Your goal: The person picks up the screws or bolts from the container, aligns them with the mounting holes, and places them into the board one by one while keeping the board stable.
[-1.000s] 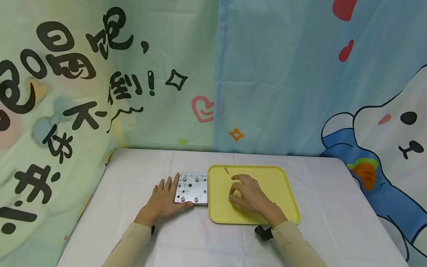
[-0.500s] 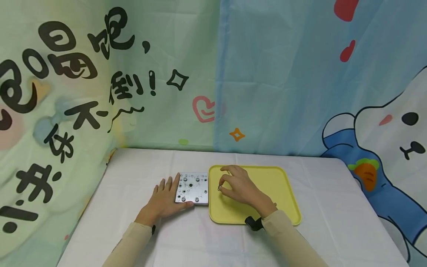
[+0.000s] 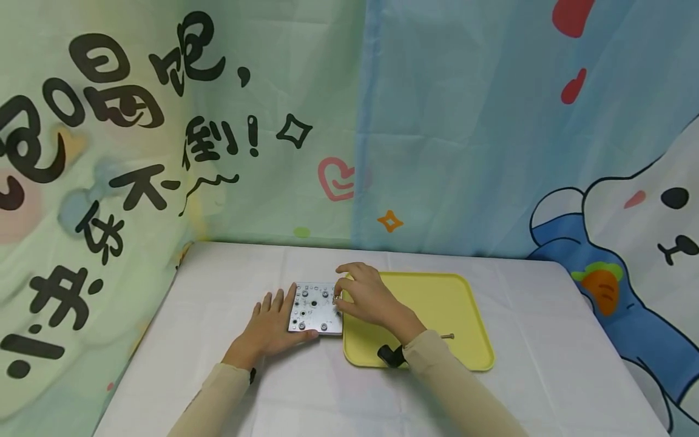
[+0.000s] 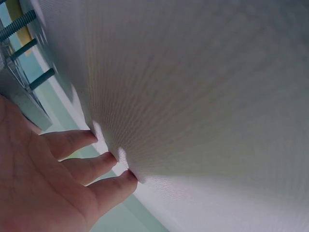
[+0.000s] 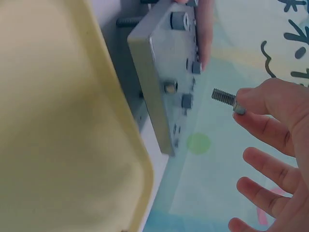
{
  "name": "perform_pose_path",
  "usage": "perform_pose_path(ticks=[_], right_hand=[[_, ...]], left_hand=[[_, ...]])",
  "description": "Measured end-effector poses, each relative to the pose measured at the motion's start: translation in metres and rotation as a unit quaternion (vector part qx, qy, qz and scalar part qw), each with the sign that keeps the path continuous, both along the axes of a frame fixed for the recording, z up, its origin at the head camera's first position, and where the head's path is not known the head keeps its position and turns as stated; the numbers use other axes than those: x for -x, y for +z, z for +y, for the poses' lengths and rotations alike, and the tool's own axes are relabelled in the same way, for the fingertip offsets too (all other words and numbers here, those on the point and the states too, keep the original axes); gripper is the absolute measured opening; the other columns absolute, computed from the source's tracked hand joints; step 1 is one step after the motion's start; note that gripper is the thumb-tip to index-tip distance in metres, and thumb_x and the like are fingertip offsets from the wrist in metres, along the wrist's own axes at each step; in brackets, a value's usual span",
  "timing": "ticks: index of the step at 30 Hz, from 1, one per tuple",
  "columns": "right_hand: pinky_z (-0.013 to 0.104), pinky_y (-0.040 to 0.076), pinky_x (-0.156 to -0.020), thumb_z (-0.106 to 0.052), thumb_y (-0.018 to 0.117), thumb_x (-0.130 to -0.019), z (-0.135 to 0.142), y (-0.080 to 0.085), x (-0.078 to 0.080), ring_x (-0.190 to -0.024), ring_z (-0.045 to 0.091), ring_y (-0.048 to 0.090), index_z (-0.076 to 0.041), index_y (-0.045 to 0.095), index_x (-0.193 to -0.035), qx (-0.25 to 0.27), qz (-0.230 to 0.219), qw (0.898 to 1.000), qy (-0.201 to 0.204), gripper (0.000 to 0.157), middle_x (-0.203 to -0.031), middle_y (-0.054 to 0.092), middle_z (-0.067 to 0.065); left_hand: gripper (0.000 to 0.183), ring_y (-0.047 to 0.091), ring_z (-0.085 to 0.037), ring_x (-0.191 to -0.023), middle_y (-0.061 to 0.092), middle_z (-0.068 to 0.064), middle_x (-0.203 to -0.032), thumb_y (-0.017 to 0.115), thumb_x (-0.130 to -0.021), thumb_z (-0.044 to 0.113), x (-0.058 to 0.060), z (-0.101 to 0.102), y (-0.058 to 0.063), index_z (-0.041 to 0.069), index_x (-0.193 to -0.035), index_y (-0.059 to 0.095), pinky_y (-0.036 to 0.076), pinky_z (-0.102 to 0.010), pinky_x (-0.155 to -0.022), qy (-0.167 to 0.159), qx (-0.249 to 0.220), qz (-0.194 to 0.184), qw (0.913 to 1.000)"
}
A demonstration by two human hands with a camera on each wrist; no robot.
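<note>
Seen from the head, a metal plate [image 3: 315,311] sits on a worktop [image 3: 306,388] with a white cloth over it. The left hand [image 3: 273,321] lies at the plate's left side, fingers straight and spread; its grip is loose and holds nothing. The right hand [image 3: 368,297] is at the plate's right edge. A yellow tray [image 3: 431,297] is just beside the plate, on its right, and a loose bolt [image 3: 448,336] lies there. Behind the plate hang a green cloth [image 3: 284,200] and a blue cloth [image 3: 464,121]. A white cartoon animal [image 3: 628,221] with a carrot [image 3: 602,290] is far to the plate's right.

From the left wrist, bolt ends [image 4: 41,79] poke out under the plate, and three fingertips touch the white cloth near it.

From the right wrist, the right grip pinches a small bolt [image 5: 224,96] between thumb and finger. Its screw end points at the plate, not touching. Bolt heads [image 5: 179,21] stick up from the plate.
</note>
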State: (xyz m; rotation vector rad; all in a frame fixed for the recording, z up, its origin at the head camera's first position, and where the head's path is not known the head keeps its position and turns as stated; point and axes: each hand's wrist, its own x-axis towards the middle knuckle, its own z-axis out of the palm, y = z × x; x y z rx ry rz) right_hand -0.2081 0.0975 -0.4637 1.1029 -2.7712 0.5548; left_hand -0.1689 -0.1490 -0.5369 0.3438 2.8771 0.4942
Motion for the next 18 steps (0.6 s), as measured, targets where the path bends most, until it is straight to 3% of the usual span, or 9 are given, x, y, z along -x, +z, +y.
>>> perform_pose_path(ticks=[18], right_hand=[[0.056, 0.036, -0.106, -0.021, 0.071, -0.094, -0.041, -0.013, 0.013, -0.129, 0.034, 0.047, -0.018, 0.074, -0.095, -0.048, -0.006, 0.999, 0.004, 0.004, -0.134, 0.056, 0.01]], left_hand=[[0.119, 0.02, -0.05, -0.145, 0.025, -0.028, -0.158, 0.045, -0.079, 0.089, 0.001, -0.002, 0.003, 0.014, -0.163, 0.006, 0.022, -0.062, -0.113, -0.005, 0.014, -0.004, 0.9999]])
